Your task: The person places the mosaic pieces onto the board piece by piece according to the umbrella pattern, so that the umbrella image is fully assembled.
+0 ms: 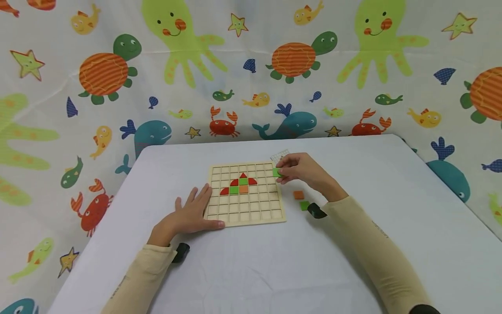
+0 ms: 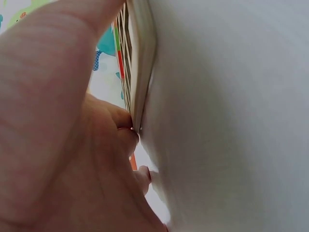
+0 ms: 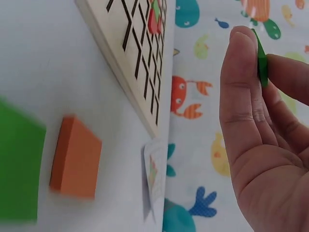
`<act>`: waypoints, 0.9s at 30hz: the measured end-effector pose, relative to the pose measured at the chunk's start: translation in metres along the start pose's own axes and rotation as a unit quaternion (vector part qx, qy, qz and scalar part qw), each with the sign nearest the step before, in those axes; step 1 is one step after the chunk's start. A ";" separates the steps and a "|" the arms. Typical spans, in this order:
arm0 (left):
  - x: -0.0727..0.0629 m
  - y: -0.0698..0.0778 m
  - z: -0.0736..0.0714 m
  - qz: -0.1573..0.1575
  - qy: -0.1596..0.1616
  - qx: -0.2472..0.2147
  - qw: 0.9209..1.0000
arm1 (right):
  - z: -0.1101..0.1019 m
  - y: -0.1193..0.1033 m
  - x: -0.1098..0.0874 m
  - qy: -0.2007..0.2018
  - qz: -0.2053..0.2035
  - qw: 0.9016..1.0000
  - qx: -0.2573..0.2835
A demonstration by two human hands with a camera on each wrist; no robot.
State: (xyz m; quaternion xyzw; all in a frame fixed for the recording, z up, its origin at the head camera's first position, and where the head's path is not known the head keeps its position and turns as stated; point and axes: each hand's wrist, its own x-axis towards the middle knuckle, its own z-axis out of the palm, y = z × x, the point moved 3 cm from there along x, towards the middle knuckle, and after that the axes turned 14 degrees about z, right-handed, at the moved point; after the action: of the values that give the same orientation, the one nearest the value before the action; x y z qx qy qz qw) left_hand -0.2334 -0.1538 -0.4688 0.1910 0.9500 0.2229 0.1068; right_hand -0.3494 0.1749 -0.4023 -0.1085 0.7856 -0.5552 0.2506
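Note:
A square wooden grid board lies on the table. Red curved and triangular tiles, green squares and an orange square tile fill several of its cells in a stepped shape. My left hand rests at the board's near left corner, fingers spread along the left edge and thumb by the near edge. Between thumb and fingers, my right hand pinches a green square tile. In the head view that tile appears over the board's far right corner; the right wrist view shows it raised off the table.
A loose orange tile and a green tile lie right of the board. Behind its far right corner is a small printed card. A sea-animal curtain hangs beyond the white table.

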 end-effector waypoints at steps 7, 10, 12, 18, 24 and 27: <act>0.001 0.001 -0.004 0.000 0.000 -0.002 1.000 | 0.019 -0.007 0.014 -0.008 -0.010 1.000 0.016; 0.001 0.001 -0.004 0.001 -0.001 -0.002 1.000 | 0.026 -0.011 0.019 -0.006 -0.013 1.000 0.013; 0.001 0.001 -0.004 0.000 -0.002 -0.003 1.000 | 0.031 -0.014 0.021 -0.007 -0.013 1.000 0.013; 0.000 0.003 -0.002 0.001 -0.004 -0.007 1.000 | 0.044 -0.015 0.026 -0.011 -0.004 1.000 0.021; 0.000 0.002 -0.002 0.001 -0.002 -0.004 1.000 | 0.056 -0.010 0.030 -0.015 0.015 0.999 0.032; 0.000 0.001 -0.001 0.001 -0.002 0.000 1.000 | 0.060 -0.007 0.032 -0.019 0.033 0.999 0.023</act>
State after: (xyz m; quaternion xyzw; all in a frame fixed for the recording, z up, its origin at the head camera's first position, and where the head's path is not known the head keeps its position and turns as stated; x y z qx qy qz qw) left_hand -0.2330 -0.1530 -0.4672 0.1924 0.9497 0.2223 0.1081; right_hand -0.3463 0.1086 -0.4199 -0.0870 0.7711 -0.5622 0.2859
